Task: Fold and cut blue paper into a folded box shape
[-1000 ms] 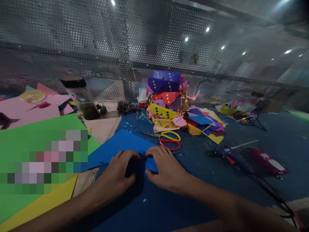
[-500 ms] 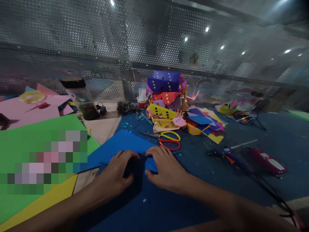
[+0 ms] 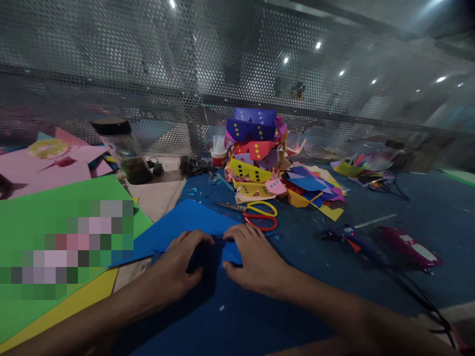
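Note:
A blue paper sheet (image 3: 185, 216) lies on the dark blue tabletop in front of me, its left corner reaching over a green sheet. My left hand (image 3: 187, 259) bends over the near part of the blue paper, fingertips down on it and thumb held apart. Beside it, my right hand (image 3: 254, 257) also rests its fingertips on the paper, with the thumb away from the fingers. A smaller piece of blue paper shows under the right palm. Just beyond the right hand lie scissors (image 3: 261, 216) with one yellow and one red handle.
Paper masks (image 3: 252, 129) with small coloured squares stand stacked at the back, next to coloured paper pieces (image 3: 315, 185). A glue gun (image 3: 351, 237) and a magenta tool (image 3: 410, 247) with cords lie right. A green sheet (image 3: 92, 193) and a dark-lidded jar (image 3: 129, 155) are left.
Both hands stay almost in place over the blue paper; the left thumb has shifted very slightly left. The other things on the table have not moved.

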Motion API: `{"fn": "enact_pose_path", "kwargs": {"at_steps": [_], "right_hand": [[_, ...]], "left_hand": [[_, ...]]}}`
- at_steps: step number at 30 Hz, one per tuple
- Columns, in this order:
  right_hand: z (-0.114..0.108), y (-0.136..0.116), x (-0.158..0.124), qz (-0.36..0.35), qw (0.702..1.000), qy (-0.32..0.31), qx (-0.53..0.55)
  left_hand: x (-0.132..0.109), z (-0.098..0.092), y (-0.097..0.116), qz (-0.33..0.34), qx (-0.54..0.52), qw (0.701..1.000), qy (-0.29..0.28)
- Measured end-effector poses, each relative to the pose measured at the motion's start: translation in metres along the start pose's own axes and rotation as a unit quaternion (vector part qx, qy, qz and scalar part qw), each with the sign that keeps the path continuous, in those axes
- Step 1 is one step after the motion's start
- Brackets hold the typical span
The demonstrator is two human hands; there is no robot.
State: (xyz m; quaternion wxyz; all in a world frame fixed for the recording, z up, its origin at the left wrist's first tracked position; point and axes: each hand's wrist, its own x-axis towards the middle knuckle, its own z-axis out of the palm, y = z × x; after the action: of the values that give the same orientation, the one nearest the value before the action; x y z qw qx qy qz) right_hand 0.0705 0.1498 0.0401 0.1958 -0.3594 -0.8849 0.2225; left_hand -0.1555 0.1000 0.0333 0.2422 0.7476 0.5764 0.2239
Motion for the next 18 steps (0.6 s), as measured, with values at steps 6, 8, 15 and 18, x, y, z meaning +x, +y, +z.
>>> {"fn": "enact_pose_path", "kwargs": {"at_steps": [6, 8, 15, 18], "right_hand": [[0.0012, 0.0005, -0.0002, -0.009, 1.0, 0.004, 0.003], [0.0017, 0.0009, -0.0003, -0.008, 1.0, 0.006, 0.002], [0.0011, 0.0007, 0.0004, -0.006, 1.0, 0.002, -0.001], [0.0009, 0.0002, 0.0001, -0.004, 1.0, 0.002, 0.001]], "left_hand": [[0.0003, 0.0006, -0.0035, 0.007, 0.003, 1.0, -0.01], [0.0001, 0.0008, -0.005, 0.011, 0.005, 1.0, -0.01], [-0.0043, -0.0032, -0.002, 0.008, -0.003, 1.0, -0.015], [-0.0051, -0.0025, 0.0015, 0.002, -0.008, 1.0, -0.009]]}}
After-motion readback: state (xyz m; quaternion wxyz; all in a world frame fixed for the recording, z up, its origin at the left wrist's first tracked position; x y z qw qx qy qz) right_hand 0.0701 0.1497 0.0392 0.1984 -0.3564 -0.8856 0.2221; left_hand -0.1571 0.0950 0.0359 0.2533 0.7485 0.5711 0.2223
